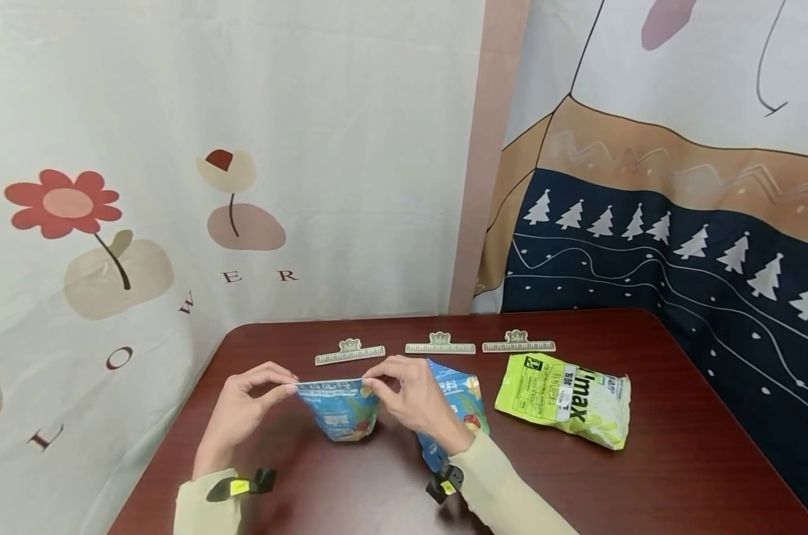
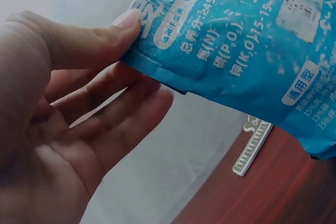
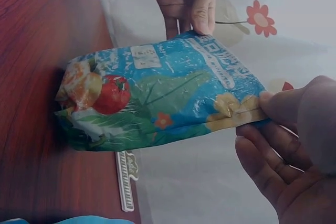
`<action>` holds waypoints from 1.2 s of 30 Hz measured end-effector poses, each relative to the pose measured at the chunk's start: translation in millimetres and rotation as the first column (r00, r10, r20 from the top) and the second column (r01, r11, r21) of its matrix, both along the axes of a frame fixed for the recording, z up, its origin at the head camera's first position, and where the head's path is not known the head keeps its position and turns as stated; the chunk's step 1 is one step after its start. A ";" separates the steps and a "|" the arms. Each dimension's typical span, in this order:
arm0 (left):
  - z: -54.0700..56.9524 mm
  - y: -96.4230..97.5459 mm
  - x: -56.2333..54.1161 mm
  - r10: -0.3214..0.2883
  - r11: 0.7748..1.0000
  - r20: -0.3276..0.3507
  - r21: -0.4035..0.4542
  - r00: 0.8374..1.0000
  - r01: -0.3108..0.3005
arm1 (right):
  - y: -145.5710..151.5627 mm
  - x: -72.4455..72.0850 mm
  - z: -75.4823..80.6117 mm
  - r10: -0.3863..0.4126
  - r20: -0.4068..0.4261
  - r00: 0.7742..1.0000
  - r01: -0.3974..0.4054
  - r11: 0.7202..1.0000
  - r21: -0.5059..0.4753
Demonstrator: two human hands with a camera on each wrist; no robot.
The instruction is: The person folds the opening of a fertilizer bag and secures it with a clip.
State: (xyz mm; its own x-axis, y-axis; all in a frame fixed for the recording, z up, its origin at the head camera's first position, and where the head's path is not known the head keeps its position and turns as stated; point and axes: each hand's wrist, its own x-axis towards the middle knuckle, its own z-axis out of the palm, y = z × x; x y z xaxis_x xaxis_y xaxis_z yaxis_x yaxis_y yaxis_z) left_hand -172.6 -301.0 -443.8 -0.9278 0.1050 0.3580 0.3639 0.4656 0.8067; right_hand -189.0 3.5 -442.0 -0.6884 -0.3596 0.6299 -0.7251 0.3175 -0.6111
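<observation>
A blue fertilizer bag point(image 1: 340, 416) printed with fruit and vegetables stands upright between the hands at the table's middle. Its top left corner is pinched between the thumb and fingers of my left hand point(image 1: 240, 405). My right hand point(image 1: 414, 394) pinches the opposite top corner, so the top edge is stretched straight. In the left wrist view, the thumb lies on the bag's printed face point(image 2: 236, 51) with fingers behind it. The right wrist view shows the bag's side with a tomato picture point(image 3: 113, 94), its bottom near the table.
A second blue bag point(image 1: 469, 397) lies partly behind the right hand and forearm. Right of it is a green-yellow bag point(image 1: 564, 401). Along the back of the dark red table point(image 1: 685, 461) lie three ruler-marked clips: left point(image 1: 350, 352), middle point(image 1: 440, 344) and right point(image 1: 518, 342). Printed curtains hang behind.
</observation>
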 end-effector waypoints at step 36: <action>13.0 42.8 0.0 -0.150 0.986 -0.114 -0.093 0.982 0.140 | -32.7 0.8 31.4 0.005 -0.157 0.988 0.061 0.910 0.410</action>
